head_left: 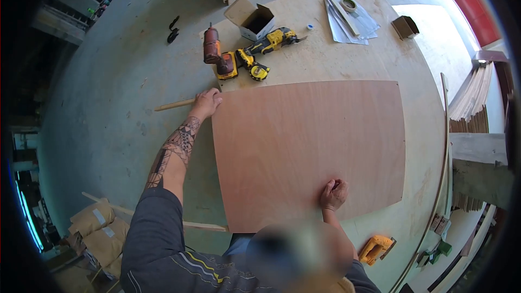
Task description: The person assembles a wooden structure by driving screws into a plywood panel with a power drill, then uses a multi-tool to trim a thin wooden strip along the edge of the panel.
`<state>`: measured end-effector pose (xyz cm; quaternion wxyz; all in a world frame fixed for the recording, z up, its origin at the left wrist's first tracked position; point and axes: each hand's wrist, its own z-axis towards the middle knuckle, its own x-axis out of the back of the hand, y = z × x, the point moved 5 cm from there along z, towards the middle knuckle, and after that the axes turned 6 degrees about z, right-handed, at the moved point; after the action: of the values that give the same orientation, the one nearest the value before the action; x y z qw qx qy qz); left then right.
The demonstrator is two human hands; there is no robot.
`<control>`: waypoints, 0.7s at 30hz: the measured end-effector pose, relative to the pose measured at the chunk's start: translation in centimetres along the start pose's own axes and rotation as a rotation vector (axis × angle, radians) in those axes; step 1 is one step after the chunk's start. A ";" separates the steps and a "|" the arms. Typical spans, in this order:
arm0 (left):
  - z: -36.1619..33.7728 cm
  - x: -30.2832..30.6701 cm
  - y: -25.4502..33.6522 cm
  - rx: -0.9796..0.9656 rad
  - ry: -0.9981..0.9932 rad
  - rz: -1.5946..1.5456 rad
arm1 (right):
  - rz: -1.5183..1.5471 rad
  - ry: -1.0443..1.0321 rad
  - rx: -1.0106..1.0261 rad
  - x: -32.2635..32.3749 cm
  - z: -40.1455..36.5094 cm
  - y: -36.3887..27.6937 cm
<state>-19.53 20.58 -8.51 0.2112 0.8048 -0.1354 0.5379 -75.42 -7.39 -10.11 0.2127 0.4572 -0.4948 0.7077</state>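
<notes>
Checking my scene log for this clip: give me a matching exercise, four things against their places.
Things:
1. left hand
2. right hand
3. open cardboard box
4. tape roll

Places:
A. on the grey sheets at the far end
B. at the far left corner of the plywood sheet
C. beside the yellow power tools
D. on the plywood sheet, close to its near edge

Pairs: 1-B, 2-D, 3-C, 4-A

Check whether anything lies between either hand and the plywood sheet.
Nothing visible does. The left hand lies on the plywood sheet at its far left corner, and the right hand rests curled on its surface by the near edge. The power tools lie beyond the far edge, off the sheet.
</notes>
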 end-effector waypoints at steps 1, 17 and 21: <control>0.0 1.6 1.1 0.095 -0.125 0.060 | -0.016 -0.009 0.022 0.1 0.1 0.0; 2.2 10.8 5.9 -0.012 0.434 -1.202 | 0.119 0.025 0.028 0.3 -0.1 1.0; -14.4 12.7 12.2 -0.236 0.294 -1.028 | 0.187 0.028 0.031 -0.2 -0.3 2.1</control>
<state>-31.71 17.01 10.38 0.5526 0.6544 0.2467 0.4534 -77.03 -8.03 -11.39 0.1455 0.4024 -0.5213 0.7383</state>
